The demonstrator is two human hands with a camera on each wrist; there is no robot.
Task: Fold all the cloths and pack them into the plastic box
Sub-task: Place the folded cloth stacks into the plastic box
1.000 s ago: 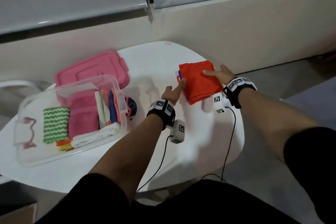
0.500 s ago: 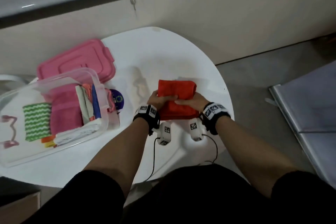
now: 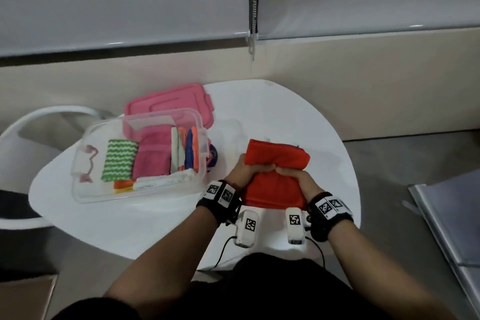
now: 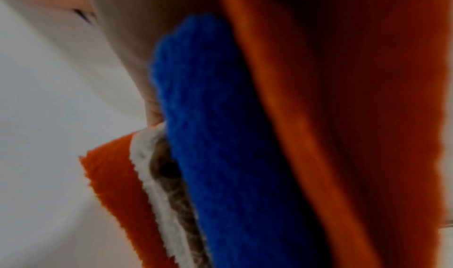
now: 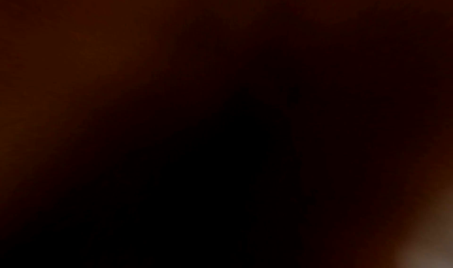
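An orange cloth (image 3: 275,179), folded thick, is held just over the white round table (image 3: 272,112) near its front edge. My left hand (image 3: 249,170) grips its left side and my right hand (image 3: 294,176) grips its right side, fingers curled into the fabric at the middle fold. The left wrist view shows the orange cloth (image 4: 343,117) close up with a blue layer (image 4: 220,136) and a white edge inside the fold. Nothing but dark red-brown shows in the right wrist view. The clear plastic box (image 3: 85,143) sits to the left, holding several folded cloths.
A pink lid (image 3: 168,101) lies behind the box. A dark round object (image 3: 214,157) sits between the box and the cloth. A white chair (image 3: 39,117) stands at the left. Grey panels (image 3: 454,215) lie on the floor at right.
Both hands pulled the orange cloth from the table's far right toward the front edge and went from flat on it to gripping it at the middle.
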